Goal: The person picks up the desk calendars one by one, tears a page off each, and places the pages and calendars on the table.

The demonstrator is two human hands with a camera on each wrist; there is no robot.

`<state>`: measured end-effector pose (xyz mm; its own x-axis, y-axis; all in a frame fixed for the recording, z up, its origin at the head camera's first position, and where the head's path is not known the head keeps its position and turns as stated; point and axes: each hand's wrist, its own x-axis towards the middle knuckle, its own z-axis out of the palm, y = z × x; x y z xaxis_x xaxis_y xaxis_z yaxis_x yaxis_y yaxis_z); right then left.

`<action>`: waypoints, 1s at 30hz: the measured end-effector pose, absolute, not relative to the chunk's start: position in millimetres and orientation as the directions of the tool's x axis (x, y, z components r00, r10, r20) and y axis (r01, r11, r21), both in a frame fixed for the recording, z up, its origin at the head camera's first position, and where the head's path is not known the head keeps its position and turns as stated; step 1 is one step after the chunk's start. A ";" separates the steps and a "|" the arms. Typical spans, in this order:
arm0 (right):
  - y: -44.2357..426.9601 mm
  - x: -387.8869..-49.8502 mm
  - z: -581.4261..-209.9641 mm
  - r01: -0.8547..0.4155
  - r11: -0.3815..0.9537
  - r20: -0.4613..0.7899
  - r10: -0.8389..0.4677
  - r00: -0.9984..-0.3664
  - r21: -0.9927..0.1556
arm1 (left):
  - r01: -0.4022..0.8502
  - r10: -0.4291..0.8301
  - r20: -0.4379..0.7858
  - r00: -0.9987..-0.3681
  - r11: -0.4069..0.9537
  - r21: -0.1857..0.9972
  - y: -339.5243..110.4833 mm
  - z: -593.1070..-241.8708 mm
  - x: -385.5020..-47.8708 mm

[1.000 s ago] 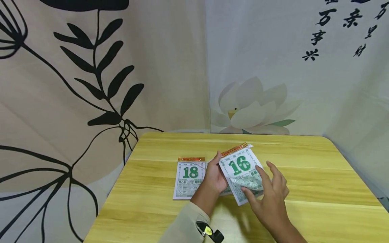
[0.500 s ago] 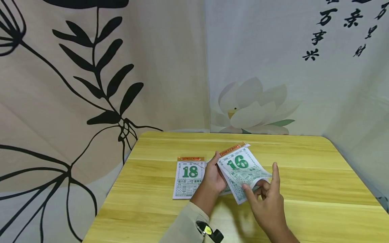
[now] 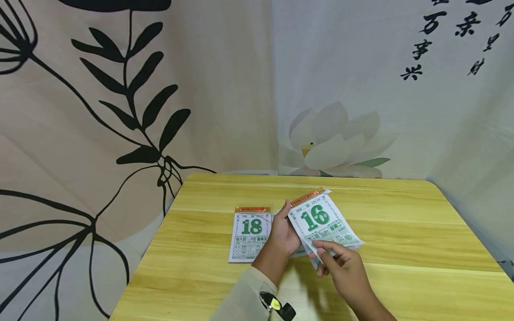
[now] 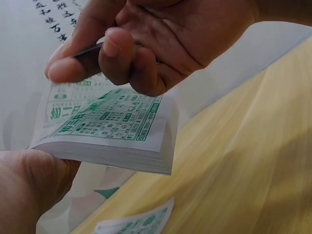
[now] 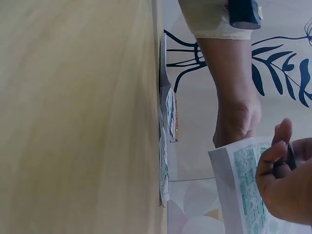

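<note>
My left hand (image 3: 286, 235) grips the left edge of a tear-off calendar pad (image 3: 318, 219), raised and tilted above the table, with a green 16 and a red-gold strip on top. At the pad's lower edge my right hand (image 3: 348, 270) pinches the top page, index finger over the paper. In the left wrist view this calendar page (image 4: 66, 105) curves up from the block towards the fingers. A thin dark strip shows between those fingers; what it is I cannot tell. Another calendar pad (image 3: 251, 227), marked 18, lies flat at the left.
Partly hidden behind the held pad, one more calendar (image 3: 299, 253) lies on the yellow wood-grain table (image 3: 421, 232). Behind stand cloth hangings (image 3: 229, 89) with plants, a lotus and black writing. A small black device (image 3: 283, 308) sits on the left sleeve.
My right hand has moved left along the pad's lower edge, from its right corner towards the left. The page that was curled at right lies flatter; the left hand has stayed put.
</note>
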<state>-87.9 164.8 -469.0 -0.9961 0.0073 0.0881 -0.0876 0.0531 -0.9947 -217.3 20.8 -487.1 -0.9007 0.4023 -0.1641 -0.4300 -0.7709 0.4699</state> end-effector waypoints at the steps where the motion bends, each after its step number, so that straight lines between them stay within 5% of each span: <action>1: 165.0 -87.6 -468.1 -0.068 0.045 0.068 0.010 -0.998 -0.997 | -0.434 0.406 -0.167 -0.899 -0.766 0.474 20.7 -487.5 -217.3; 17: 177.9 -90.0 -452.4 -0.032 -0.256 0.042 -0.035 -0.999 -0.966 | -0.475 0.480 -0.154 -0.863 -0.672 0.569 15.5 -494.5 -214.3; 30: 184.7 -90.0 -448.9 -0.079 -0.248 0.079 0.010 -0.997 -0.966 | -0.475 0.491 -0.148 -0.858 -0.650 0.594 14.8 -496.2 -213.6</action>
